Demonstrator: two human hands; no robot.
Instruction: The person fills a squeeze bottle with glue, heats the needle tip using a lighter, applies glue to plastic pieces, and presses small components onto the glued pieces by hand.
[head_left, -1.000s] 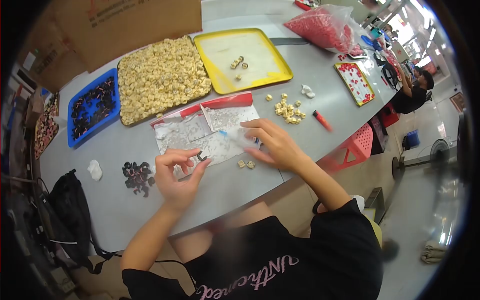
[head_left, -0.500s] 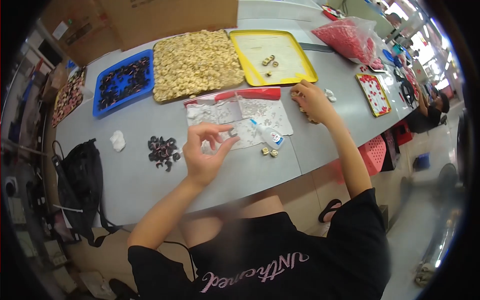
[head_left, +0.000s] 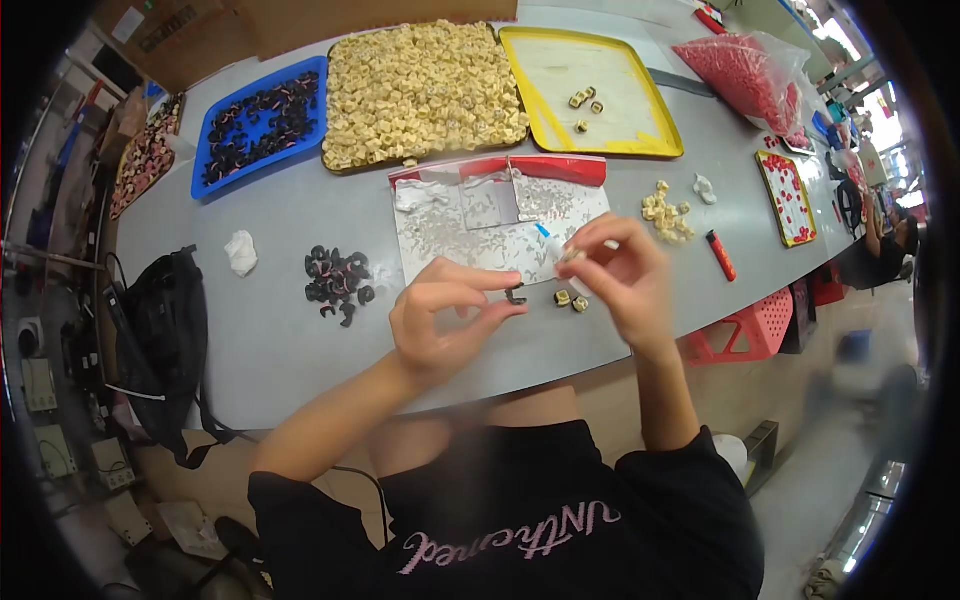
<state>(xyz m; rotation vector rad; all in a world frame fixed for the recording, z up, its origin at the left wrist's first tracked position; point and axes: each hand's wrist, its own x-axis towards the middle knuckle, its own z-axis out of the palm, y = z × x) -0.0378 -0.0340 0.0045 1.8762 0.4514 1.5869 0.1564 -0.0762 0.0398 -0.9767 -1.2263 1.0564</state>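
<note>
My left hand (head_left: 440, 315) pinches a small black curved piece (head_left: 515, 295) between thumb and fingertips, above the near edge of a white sheet (head_left: 430, 245). Close by on the right, my right hand (head_left: 632, 285), slightly blurred, holds a small cream-coloured piece (head_left: 573, 256) in its fingertips. Behind that hand a glue bottle is mostly hidden; its blue tip (head_left: 542, 230) shows. Two cream cubes with dark sides (head_left: 562, 299) lie on the table between the hands. A pile of black curved pieces (head_left: 338, 280) is left of my left hand, and loose cream pieces (head_left: 667, 213) lie beyond my right.
At the back stand a blue tray (head_left: 310, 125) of black pieces, a heaped tray of cream pieces (head_left: 420, 95) and a yellow-rimmed tray (head_left: 665, 135) with several pieces. A red tube (head_left: 720, 256), crumpled tissue (head_left: 240, 254) and black bag (head_left: 165, 350) are nearby. A person (head_left: 885, 245) sits far right.
My right hand has come back from the loose cream pieces to the middle, now with one in its fingertips. My left hand has moved right, still pinching the black piece. The view has shifted.
</note>
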